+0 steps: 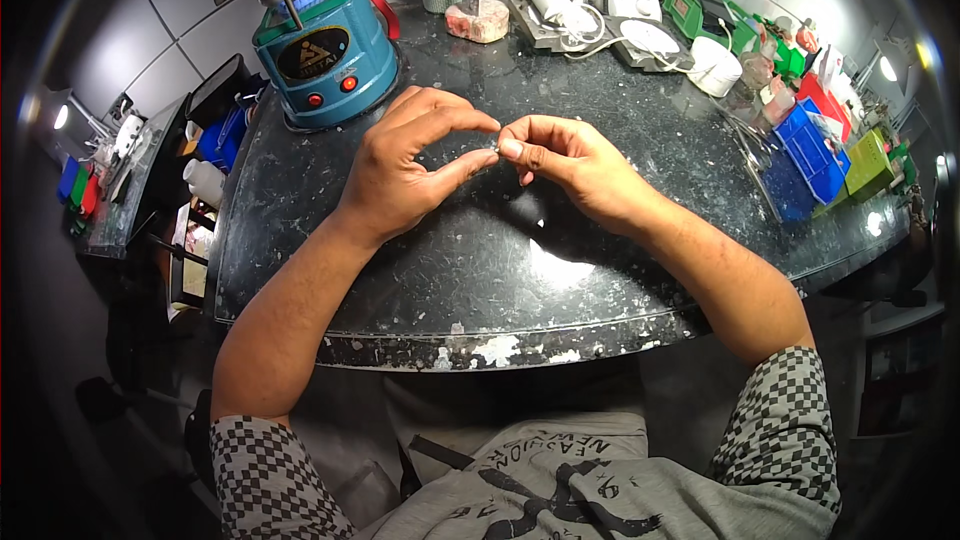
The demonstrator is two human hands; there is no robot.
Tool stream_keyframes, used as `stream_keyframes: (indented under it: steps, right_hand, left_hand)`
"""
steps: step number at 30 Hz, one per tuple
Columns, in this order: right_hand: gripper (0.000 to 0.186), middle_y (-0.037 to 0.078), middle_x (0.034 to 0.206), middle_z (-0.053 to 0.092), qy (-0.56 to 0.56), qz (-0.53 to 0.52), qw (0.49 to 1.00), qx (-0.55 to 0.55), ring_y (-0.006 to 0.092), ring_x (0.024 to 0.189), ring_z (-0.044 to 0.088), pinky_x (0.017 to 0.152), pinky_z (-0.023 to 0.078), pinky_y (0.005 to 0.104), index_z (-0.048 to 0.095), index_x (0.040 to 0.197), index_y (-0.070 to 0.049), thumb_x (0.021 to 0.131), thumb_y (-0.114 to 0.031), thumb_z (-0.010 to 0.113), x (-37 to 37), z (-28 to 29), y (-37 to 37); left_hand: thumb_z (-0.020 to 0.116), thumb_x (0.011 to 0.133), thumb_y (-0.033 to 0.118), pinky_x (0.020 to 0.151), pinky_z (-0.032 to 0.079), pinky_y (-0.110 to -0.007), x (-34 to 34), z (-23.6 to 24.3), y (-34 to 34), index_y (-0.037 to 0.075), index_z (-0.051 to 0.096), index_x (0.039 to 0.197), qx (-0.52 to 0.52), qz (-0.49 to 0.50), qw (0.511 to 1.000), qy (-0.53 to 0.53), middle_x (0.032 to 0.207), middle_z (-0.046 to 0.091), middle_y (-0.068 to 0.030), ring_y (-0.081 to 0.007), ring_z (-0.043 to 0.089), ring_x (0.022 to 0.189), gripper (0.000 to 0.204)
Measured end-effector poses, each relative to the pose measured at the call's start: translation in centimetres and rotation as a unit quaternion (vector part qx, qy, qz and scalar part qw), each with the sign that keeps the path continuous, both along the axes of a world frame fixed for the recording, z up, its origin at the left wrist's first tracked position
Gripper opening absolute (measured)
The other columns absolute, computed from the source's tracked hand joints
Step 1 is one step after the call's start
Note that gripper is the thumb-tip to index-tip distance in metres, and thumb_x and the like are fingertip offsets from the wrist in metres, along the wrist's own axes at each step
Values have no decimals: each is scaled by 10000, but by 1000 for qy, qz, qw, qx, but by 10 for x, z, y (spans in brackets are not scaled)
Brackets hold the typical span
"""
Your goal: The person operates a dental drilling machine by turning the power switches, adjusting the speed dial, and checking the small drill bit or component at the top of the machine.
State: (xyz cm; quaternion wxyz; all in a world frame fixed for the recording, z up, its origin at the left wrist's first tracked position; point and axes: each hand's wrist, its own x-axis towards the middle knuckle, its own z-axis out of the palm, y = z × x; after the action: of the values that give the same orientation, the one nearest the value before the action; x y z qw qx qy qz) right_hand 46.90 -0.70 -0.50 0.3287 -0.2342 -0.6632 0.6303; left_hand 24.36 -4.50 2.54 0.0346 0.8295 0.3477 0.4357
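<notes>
My left hand [410, 165] is above the dark worktop [420, 290], with thumb and index finger curved toward each other, their tips meeting my right hand's fingertips. My right hand [565, 165] is closed in a pinch at that spot, its thumb over the bent index finger. A tiny item [498, 148] shows between the fingertips of both hands, too small to make out.
A blue machine [325, 55] with red buttons stands back left. Behind are a pinkish block [475, 22], white corded devices [575, 25] and green cases [685, 10]. Blue trays [800, 145] and a green box [865, 165] crowd the right. A side bench [110, 230] holds assorted items.
</notes>
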Motion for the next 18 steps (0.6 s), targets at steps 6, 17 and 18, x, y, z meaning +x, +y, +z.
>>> stream_keyframes:
  steps: [6, 17, 18]
  right_hand:
    - [238, -28, 949, 629, 6, -18, 1000, -13, 49, 882, 549, 790, 466, 245, 671, 1074, -30, 1029, -261, 633, 2, 2, 1]
    - [255, -7, 972, 685, 10, -83, 996, -11, 54, 874, 587, 775, 479, 237, 713, 1101, -21, 990, -248, 680, -2, 0, -2]
    - [255, -7, 972, 685, 10, -83, 996, -10, 54, 874, 587, 775, 479, 237, 713, 1101, -21, 990, -248, 680, -1, 1, -2]
  left_hand:
    - [854, 745, 64, 785, 518, -324, 4, -2, 1, 90, 753, 929, -6, 5, 1000, -17, 929, 715, -45, -202, 662, 873, 211]
    - [843, 765, 69, 776, 467, -313, 1, -4, 0, 87, 740, 872, 9, 17, 1000, -12, 876, 712, -23, -178, 659, 834, 149]
    - [843, 765, 69, 776, 467, -313, 2, -4, -1, 87, 740, 872, 10, 17, 1000, -12, 876, 712, -23, -178, 659, 834, 149]
